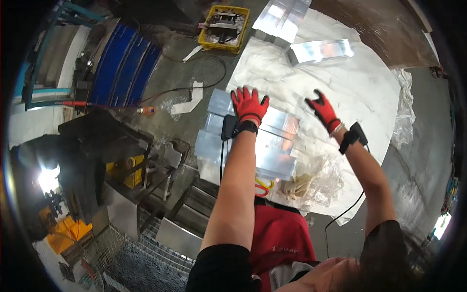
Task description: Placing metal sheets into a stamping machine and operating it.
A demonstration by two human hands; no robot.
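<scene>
The red-and-black-gloved left hand [249, 105] spreads open over flat, silvery metal panels [275, 145], near left on a crumpled white sheet [362, 92]; the matching right hand [324, 112] is open, apparently empty, farther right. Handling panels seems underway; lifting one would call for two-handed edge grips.

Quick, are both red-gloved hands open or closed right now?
Left hand: open, spread over the silvery panels.
Right hand: open, nothing visible in it, over the white sheet.
</scene>
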